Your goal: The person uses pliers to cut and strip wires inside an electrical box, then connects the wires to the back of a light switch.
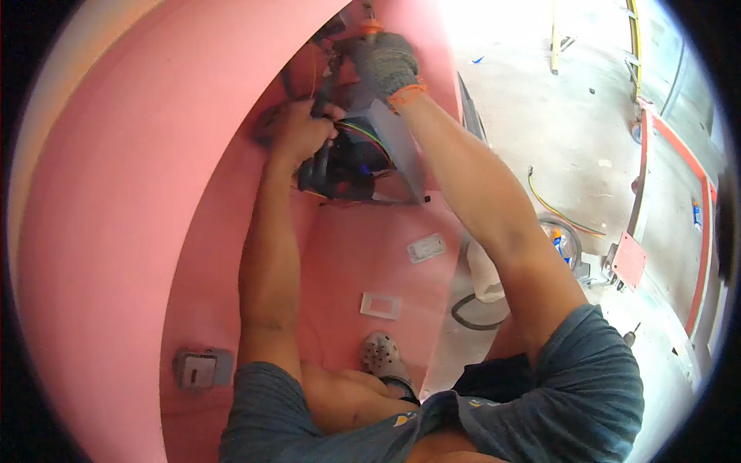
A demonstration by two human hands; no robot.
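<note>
My bare left hand (303,133) is closed beside a dark upright bar (319,166) inside an opening in the pink structure. Yellow, green and red wires (369,133) run from near its fingertips, but its fingers hide what they pinch. My right hand (390,68), in a grey knit glove with an orange cuff, is higher up and closed. Just past its fingers an orange part (372,27) and a metal shaft (369,9) show, like a screwdriver. A grey metal box (397,147) with dark parts and wiring stands open below my hands.
Pink walls (100,231) curve close on my left. A white frame plate (380,305), a small white box (426,248) and a grey switch box (202,369) lie or sit nearby. To the right are loose wires (563,212), a black hose (471,322), and a yellow ladder (634,46).
</note>
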